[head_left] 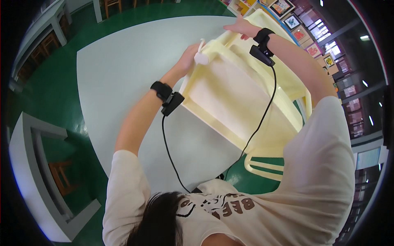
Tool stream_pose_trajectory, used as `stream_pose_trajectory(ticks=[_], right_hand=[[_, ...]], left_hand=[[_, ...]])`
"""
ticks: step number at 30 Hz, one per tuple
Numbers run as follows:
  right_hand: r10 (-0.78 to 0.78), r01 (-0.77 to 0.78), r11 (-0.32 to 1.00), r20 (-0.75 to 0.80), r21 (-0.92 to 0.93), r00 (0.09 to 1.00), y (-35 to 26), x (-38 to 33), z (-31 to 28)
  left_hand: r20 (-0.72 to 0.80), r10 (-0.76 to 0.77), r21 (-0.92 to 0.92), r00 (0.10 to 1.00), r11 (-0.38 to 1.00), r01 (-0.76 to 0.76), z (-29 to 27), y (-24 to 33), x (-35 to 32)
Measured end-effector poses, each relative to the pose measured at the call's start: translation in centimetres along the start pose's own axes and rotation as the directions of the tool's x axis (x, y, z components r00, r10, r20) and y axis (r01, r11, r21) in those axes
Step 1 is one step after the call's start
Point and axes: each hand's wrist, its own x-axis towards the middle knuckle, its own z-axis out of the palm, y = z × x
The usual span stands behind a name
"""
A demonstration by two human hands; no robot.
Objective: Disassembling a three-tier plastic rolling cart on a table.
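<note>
Here, both hands (pixel 189 60) (pixel 246 29) touch cream shelving (pixel 234 92)

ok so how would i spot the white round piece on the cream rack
Find the big pale grey table, then the cream plastic rack over its right side. Go to the rack's upper-left corner, beside the left hand's grip. The white round piece there stands out by its whiter colour and rounded face against straight cream edges.

Both arms (pixel 137 119) reach forward — the left hand (pixel 189 59) higher than its elbow, fingertips hidden; the right hand (pixel 246 28) farther out, fingers (pixel 232 27) parted, pointing leftward.
</note>
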Motion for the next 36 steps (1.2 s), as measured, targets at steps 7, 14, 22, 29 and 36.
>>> stream_pose_trajectory(ticks=[7,14,22,29,36], right_hand=[[-0.734,0.878,0.321,0.493,-0.354,0.467,0.2,-1.0,-0.6],[-0.747,0.89,0.389,0.484,-0.239,0.456,-0.8,-1.2,0.2],[-0.719,0.87,0.478,0.514,-0.123,0.468,-0.8,-0.7,0.3],[-0.7,0.83,0.531,0.463,-0.171,0.544,-1.0,-1.2,0.2],[-0.704,0.839,0.508,0.467,-0.195,0.535,-1.7,-1.5,0.2]], left_hand=[[-0.035,-0.034,-0.062,0.999,0.998,0.032,0.4,0.0,-0.4],[-0.081,-0.07,-0.039,0.994,0.997,0.067,1.4,0.4,-0.3],[-0.071,-0.028,-0.04,0.997,0.999,0.025,0.9,0.0,0.0],[-0.074,0.01,0.008,0.997,1.0,-0.009,0.7,0.1,0.2],[-0.127,0.001,0.03,0.992,1.0,0.003,1.3,0.8,-0.6]])
